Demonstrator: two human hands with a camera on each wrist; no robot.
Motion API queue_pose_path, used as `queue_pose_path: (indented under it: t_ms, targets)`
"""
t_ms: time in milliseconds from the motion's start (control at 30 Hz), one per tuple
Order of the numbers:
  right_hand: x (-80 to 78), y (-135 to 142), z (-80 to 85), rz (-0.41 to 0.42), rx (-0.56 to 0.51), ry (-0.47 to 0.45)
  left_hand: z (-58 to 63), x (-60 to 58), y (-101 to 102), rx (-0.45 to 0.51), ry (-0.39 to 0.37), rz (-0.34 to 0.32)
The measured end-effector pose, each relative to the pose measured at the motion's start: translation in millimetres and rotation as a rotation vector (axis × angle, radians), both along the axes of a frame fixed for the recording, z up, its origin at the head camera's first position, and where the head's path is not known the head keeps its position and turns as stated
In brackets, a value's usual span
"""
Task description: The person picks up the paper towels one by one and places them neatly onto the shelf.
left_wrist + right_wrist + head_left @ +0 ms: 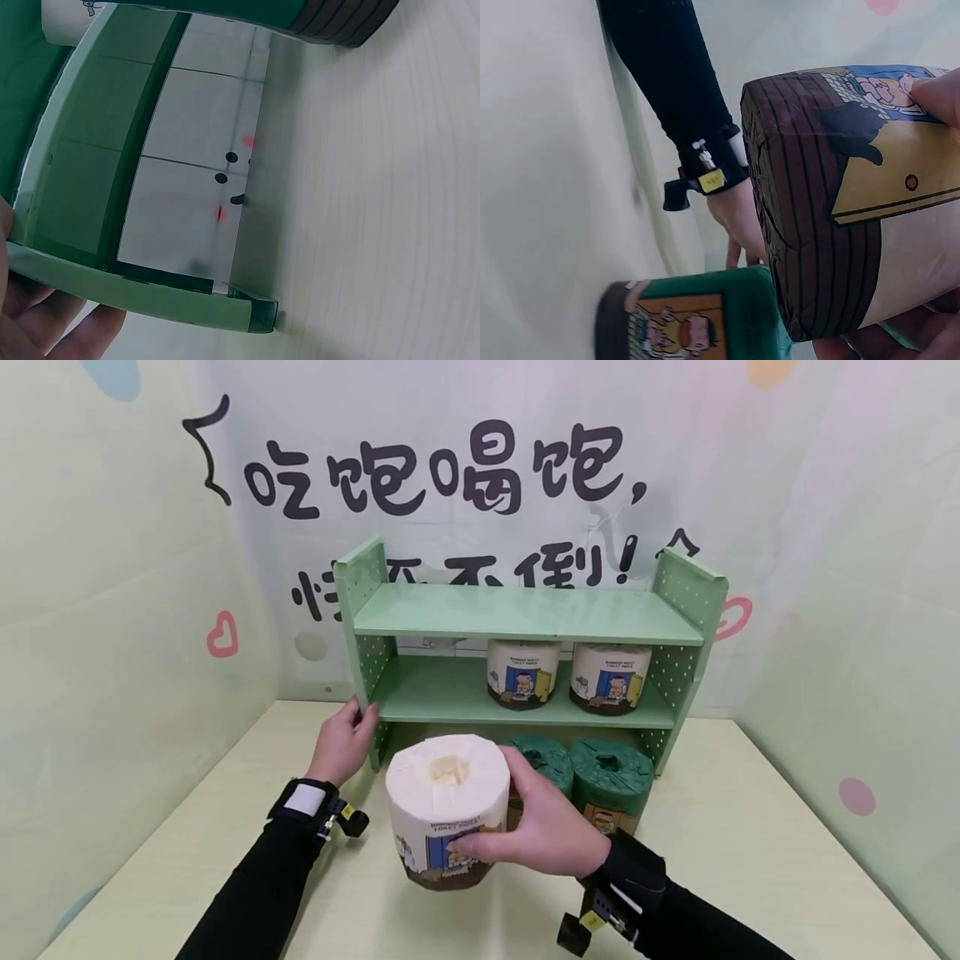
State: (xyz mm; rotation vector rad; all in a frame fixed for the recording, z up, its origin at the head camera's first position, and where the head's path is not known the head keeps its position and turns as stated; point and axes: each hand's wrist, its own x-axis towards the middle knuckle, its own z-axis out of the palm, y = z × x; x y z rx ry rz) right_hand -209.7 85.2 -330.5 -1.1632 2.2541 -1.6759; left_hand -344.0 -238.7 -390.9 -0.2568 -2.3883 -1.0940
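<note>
In the head view, my right hand (551, 827) holds a white wrapped toilet paper roll (448, 806) upright above the table, in front of the shelf. Its thumb lies across the printed front and the other fingers go behind. The right wrist view shows the same roll's dark striped base (817, 202) close up. My left hand (343, 745) grips the left side panel of a green shelf rack (427, 693). From the left wrist, fingers (56, 322) show behind that panel (150, 296); the thumb is mostly out of view.
Two white rolls, one (522, 681) beside the other (611, 685), stand on the middle shelf, toward the right. Below, two green rolls, one (546, 758) partly hidden by my right hand and another (611, 777), stand at table level. A printed backdrop (465, 393) hangs behind.
</note>
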Motion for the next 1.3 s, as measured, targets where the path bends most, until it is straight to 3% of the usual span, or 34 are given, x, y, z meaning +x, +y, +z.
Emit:
queue_pose_path:
  t_ms: [267, 500, 867, 1067, 1300]
  targets:
    - [-2.6, -8, 32.3, -0.074, 0.001, 0.033, -1.2, 0.5, 0, -0.005, 0.003, 0.003]
    - [-38.0, -10, 17.8, -0.160, 0.035, 0.034, 0.4, 0.2, -1, -0.010, 0.017, 0.004]
    - [-76.2, -20, 28.1, -0.266, 0.021, 0.012, 2.7, 0.8, -3, -0.008, 0.018, 0.010]
    - [-89.9, -30, 31.8, -0.364, 0.070, 0.003, 4.8, 1.8, -2, -0.007, 0.008, 0.010]
    - [-99.6, -37, 28.7, -0.411, 0.116, -0.021, 3.2, 0.2, -1, -0.011, -0.006, 0.003]
